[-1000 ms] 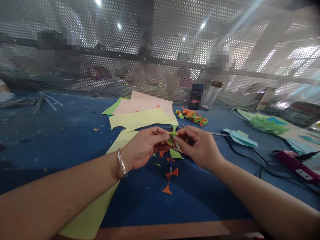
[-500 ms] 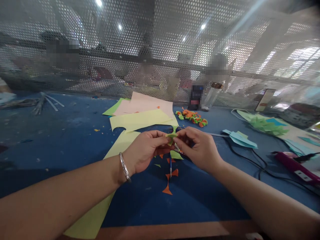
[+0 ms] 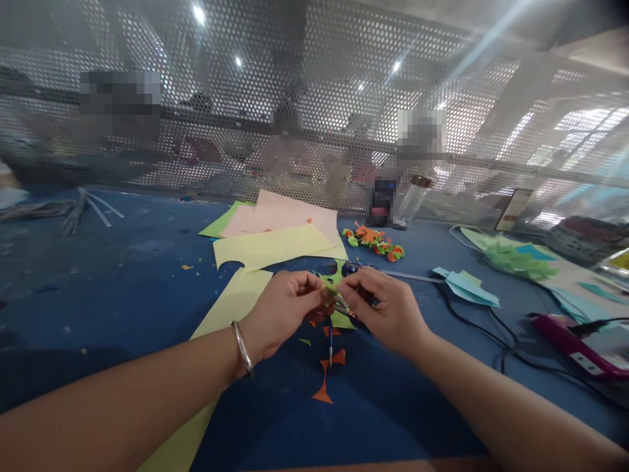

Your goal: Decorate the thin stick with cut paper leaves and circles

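Between my two hands is a small piece of green paper [image 3: 330, 286], pinched from both sides. My left hand [image 3: 287, 308], with a silver bangle above the wrist, grips its left edge between thumb and fingers. On the other edge, the thumb and fingertips of my right hand [image 3: 386, 305] are closed. Scissors [image 3: 343, 307] lie just beneath, mostly hidden by my fingers. A thin blue-and-silver pen-like tool [image 3: 331, 347] points toward me on the blue table. Orange paper scraps [image 3: 323, 390] lie around its tip.
Yellow paper [image 3: 275, 246] and pink sheets [image 3: 295, 210] are stacked behind my hands. Small orange-and-green paper curls [image 3: 376, 241] sit at the back. To the right are light-blue paper pieces [image 3: 466, 286], black cables and a magenta power strip [image 3: 570, 344]. A perforated metal screen stands behind.
The green paper between my fingers looks more folded or curled than before. My hands stay together around it, and the whole view has shifted slightly.
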`<act>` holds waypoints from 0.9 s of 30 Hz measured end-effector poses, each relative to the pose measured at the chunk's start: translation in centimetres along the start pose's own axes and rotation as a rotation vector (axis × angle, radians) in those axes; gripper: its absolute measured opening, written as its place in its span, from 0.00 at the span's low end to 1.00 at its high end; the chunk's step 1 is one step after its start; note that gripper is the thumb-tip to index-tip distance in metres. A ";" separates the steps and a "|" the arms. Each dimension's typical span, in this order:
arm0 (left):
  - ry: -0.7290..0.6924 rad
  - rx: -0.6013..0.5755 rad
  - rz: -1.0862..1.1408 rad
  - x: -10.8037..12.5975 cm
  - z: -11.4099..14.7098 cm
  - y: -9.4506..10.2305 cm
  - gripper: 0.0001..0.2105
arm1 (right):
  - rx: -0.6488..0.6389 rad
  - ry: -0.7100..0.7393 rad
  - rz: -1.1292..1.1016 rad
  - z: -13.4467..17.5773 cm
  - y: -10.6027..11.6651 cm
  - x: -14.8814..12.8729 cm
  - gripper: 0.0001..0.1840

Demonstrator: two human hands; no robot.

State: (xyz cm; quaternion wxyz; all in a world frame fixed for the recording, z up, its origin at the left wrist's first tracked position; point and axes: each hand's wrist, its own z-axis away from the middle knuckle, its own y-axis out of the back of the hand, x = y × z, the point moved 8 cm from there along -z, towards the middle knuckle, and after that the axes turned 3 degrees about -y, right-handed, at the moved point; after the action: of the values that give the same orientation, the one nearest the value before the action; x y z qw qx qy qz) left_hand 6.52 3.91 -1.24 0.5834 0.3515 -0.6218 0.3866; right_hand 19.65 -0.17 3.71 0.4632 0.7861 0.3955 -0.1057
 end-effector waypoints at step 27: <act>-0.542 0.063 -0.475 4.9 -0.4 2.4 0.04 | -0.273 -0.492 0.432 -1.5 3.3 10.7 0.13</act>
State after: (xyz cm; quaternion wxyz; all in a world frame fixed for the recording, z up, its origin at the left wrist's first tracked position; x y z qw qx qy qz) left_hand 4.19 5.40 3.45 0.4598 0.5936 -0.6428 0.1520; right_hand 28.83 5.74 0.95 0.6572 0.7333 0.1070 -0.1375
